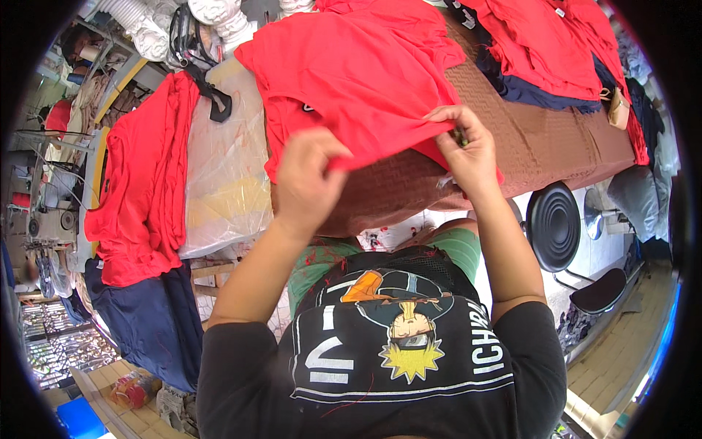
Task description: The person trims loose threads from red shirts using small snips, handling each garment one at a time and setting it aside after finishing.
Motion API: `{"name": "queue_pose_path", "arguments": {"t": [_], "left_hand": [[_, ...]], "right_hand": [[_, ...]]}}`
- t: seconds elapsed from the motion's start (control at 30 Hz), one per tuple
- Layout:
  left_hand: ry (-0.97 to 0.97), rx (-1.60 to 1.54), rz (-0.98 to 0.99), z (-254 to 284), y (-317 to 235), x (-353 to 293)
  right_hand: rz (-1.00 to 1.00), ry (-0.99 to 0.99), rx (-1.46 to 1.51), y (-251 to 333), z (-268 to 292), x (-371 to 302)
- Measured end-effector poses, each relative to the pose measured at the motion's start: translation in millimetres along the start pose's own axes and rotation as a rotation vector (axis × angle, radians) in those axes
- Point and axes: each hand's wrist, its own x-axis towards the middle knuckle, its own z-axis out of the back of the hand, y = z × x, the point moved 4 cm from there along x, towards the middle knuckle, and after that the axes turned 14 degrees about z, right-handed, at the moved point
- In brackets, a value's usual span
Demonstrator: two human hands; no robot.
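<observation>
Bright light, blurred left fingers

At the right, a round black stool with a ringed seat stands near the brown-covered tabletop, and a second black seat is just beside it, lower in the view. At the left, a clear plastic sheet lies flat, with the end of a black strap upon it, while white bundles are placed farther back. In the lower left there is a bright blue object, whose kind I cannot tell.
</observation>
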Motion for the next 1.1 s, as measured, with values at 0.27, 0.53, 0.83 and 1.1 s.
{"name": "queue_pose_path", "arguments": {"t": [0.27,0.53,0.83,1.1], "left_hand": [[0.254,0.044,0.221,-24,0,-16],[0.475,-0.131,0.326,-50,-9,-34],[0.522,-0.74,0.739,-44,-9,-33],[0.545,-0.684,0.756,-44,-10,-33]], "right_hand": [[-0.172,-0.074,-0.004,-30,13,-25],[-0.096,-0.044,-0.189,-30,26,-21],[-0.113,0.359,-0.106,44,-11,-24],[0.065,0.326,-0.042,38,-37,-23]]}}
